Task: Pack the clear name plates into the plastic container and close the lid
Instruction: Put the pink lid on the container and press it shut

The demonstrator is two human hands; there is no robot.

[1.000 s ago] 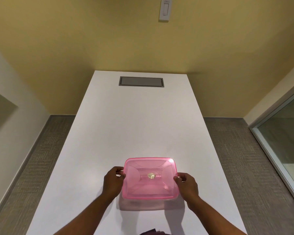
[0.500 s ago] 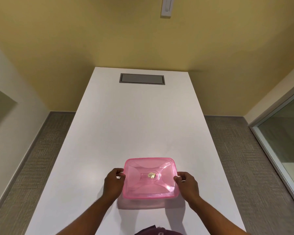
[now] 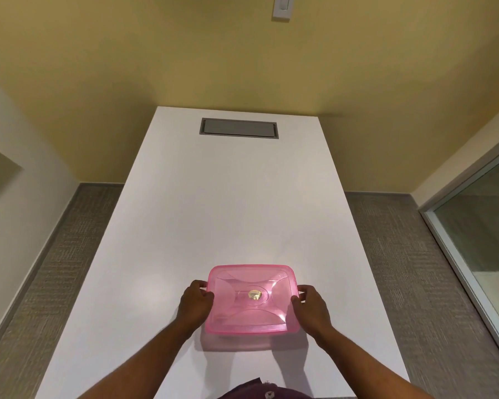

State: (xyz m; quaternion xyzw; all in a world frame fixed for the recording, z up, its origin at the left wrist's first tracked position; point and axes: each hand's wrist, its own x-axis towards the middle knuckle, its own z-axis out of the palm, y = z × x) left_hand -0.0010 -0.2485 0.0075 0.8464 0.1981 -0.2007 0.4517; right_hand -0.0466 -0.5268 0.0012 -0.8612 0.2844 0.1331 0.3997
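A pink translucent plastic container [image 3: 252, 312] sits on the white table [image 3: 234, 203] near its front edge. Its pink lid [image 3: 228, 280] lies flat on top, with a small gold sticker [image 3: 254, 295] at the centre. My left hand [image 3: 195, 302] grips the container's left side, fingers curled at the rim. My right hand [image 3: 311, 308] grips the right side the same way. I cannot make out any clear name plates through the pink plastic.
A grey rectangular cable hatch [image 3: 238, 130] is set into the table's far end. Yellow wall behind with a white light switch [image 3: 282, 7]. Grey carpet lies on both sides, and a glass partition [image 3: 478, 240] stands at the right.
Both hands stay on the container's sides. The view has tilted slightly; the container and hands have barely shifted.
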